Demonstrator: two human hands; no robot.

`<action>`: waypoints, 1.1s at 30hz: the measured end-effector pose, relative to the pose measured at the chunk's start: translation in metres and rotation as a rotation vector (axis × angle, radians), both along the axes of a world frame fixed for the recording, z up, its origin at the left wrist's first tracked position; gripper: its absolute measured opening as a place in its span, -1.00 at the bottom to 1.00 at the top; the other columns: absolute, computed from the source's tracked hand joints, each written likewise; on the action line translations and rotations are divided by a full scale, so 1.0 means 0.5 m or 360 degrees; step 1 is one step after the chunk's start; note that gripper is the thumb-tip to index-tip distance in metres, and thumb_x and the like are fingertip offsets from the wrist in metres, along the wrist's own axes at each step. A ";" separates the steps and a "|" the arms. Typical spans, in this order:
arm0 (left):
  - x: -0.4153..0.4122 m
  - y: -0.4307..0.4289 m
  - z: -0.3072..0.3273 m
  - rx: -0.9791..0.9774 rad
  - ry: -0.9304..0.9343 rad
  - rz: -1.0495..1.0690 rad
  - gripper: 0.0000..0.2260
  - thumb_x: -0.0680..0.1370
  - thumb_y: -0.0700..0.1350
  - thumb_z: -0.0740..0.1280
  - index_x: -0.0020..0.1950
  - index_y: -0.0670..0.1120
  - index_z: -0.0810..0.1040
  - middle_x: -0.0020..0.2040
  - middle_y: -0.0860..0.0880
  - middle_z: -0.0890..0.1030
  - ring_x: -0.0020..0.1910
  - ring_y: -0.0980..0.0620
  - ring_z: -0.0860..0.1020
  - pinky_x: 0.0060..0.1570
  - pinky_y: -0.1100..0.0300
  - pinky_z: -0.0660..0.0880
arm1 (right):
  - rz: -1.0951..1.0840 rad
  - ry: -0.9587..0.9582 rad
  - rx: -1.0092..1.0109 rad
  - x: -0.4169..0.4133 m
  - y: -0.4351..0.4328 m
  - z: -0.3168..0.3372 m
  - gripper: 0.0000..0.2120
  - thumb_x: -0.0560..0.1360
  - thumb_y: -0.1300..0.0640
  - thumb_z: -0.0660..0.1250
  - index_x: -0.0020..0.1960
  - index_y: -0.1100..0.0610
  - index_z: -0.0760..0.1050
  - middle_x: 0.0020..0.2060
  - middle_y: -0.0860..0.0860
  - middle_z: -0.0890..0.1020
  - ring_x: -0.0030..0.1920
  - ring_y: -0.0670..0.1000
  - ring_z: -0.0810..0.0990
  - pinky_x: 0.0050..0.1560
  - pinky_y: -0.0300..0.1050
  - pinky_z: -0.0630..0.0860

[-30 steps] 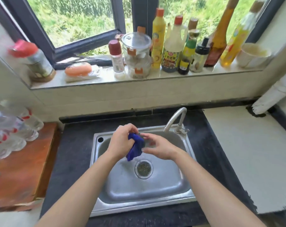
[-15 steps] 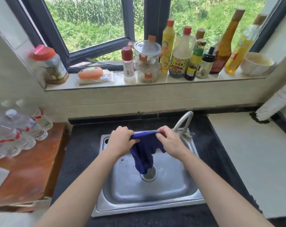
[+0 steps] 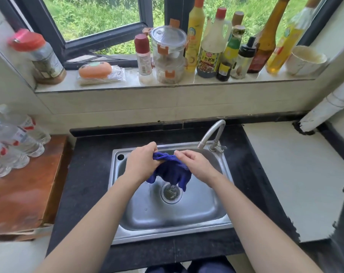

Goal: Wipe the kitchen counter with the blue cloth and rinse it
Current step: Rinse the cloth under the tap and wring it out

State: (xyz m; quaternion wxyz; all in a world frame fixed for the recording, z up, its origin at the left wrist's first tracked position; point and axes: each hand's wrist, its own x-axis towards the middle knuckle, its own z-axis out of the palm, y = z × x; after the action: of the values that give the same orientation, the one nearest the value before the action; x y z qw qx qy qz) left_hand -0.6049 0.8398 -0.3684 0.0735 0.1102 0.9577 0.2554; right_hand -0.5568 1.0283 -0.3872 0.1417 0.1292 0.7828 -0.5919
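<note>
Over the sink (image 3: 222, 226), both hands pinch the blue cloth (image 3: 170, 171) by its upper edge: left hand (image 3: 141, 164) curled at one end, right hand (image 3: 196, 165) at the other, close together. The cloth hangs bunched just above the drain (image 3: 171, 193), forearms reaching forward.

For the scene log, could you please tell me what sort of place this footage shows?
Most likely a small home kitchen: a steel sink with a tap sits in a dark counter, and sauce and oil bottles crowd the windowsill below an open window.
</note>
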 end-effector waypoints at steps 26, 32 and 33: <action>0.034 -0.018 -0.113 0.0649 -0.0575 -0.0008 -0.77 0.47 -0.13 0.49 -0.21 -0.06 0.44 -0.23 -0.01 0.63 -0.23 0.01 0.57 -0.20 0.25 0.44 | -0.0156 0.0161 -0.0195 0.027 0.070 -0.046 -0.80 0.63 0.28 0.26 0.10 0.04 0.59 -0.14 -0.06 0.68 -0.18 -0.21 0.59 -0.08 -0.29 0.50; 0.047 -0.007 -0.088 0.1059 -0.1137 0.0057 -0.66 0.47 0.23 0.43 -0.06 -0.05 0.67 -0.25 0.04 0.63 -0.25 0.06 0.48 -0.17 0.22 0.39 | -0.0061 0.0156 -0.0131 0.030 0.067 -0.045 -0.80 0.63 0.26 0.27 0.18 0.09 0.60 -0.02 -0.04 0.69 -0.14 -0.28 0.60 -0.11 -0.42 0.46; 0.049 -0.002 -0.085 0.1038 -0.1155 0.0087 -0.61 0.49 0.27 0.40 -0.06 -0.06 0.69 -0.23 0.01 0.65 -0.26 0.06 0.49 -0.18 0.21 0.38 | -0.0025 0.0158 -0.0150 0.027 0.062 -0.045 -0.80 0.63 0.25 0.27 0.17 0.06 0.60 0.00 -0.03 0.70 -0.08 -0.24 0.62 -0.05 -0.38 0.49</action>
State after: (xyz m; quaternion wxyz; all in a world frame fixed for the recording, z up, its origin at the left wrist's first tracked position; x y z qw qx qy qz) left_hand -0.5805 0.8386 -0.4110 0.3574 0.0061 0.7429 0.5660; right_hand -0.5432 1.0594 -0.4097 0.1040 0.0990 0.7592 -0.6348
